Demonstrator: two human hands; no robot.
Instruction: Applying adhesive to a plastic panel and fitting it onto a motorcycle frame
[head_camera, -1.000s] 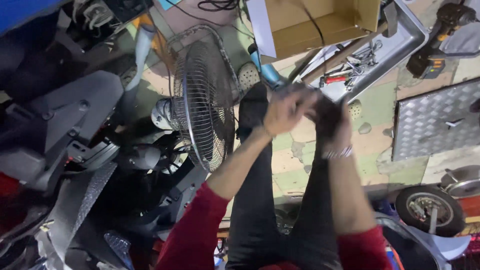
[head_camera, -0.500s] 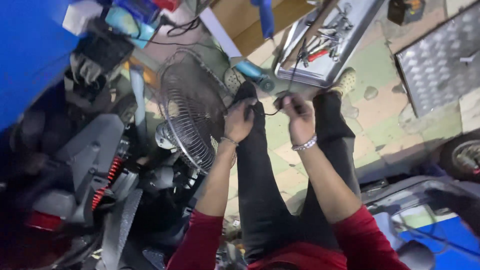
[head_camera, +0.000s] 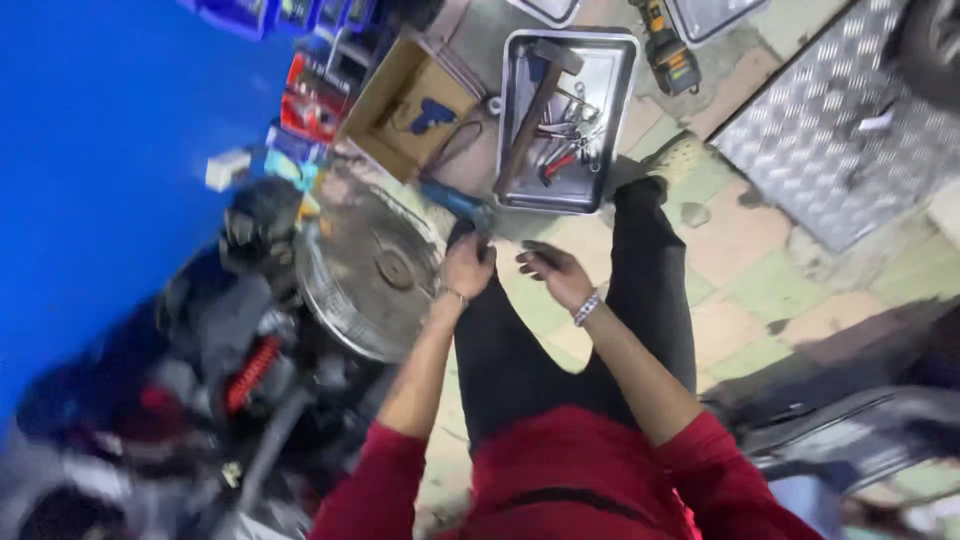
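My left hand is curled into a fist over my left knee, a thin bracelet on its wrist; blur hides whether anything is inside it. Close beside it, my right hand has its fingers closed around a small dark object, with a beaded band on that wrist. Both hands hover above my black trousers, and my sleeves are red. The round wire guard of a fan stands just left of my left hand.
A metal tray with a hammer and several hand tools lies on the tiled floor ahead. Beside it are a cardboard box, a cordless drill and a diamond-plate sheet. A motorcycle with a red spring fills the left.
The view has swung, so the tray and box now sit ahead of me. My hands have come down nearer my knees and stay close together.
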